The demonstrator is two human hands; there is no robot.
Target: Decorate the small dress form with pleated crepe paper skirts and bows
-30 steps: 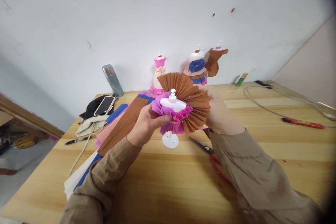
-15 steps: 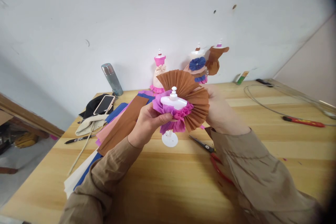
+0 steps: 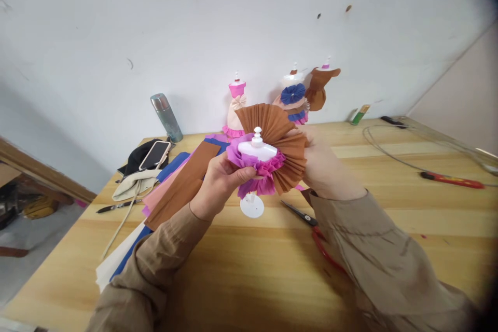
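Since a second ago, your right hand [image 3: 318, 155] has drawn the brown fan [image 3: 287, 148] slightly in toward the mannequin [image 3: 259, 152]. In the head view, the mannequin sits at the clock's centre, over the table [image 3: 233, 280]; your left hand [image 3: 222, 180] is clamped on it through its purple ruffle [image 3: 260, 185]. The fan spreads behind it from 11 to 5 o'clock. Your right hand's fingers are hidden there, so I can't tell their grip. Scissors [image 3: 305, 216] lie at 4 o'clock, a brown strip [image 3: 184, 187] at 8.

Head view forward and down, hands [image 3: 223, 181] seemingly near.
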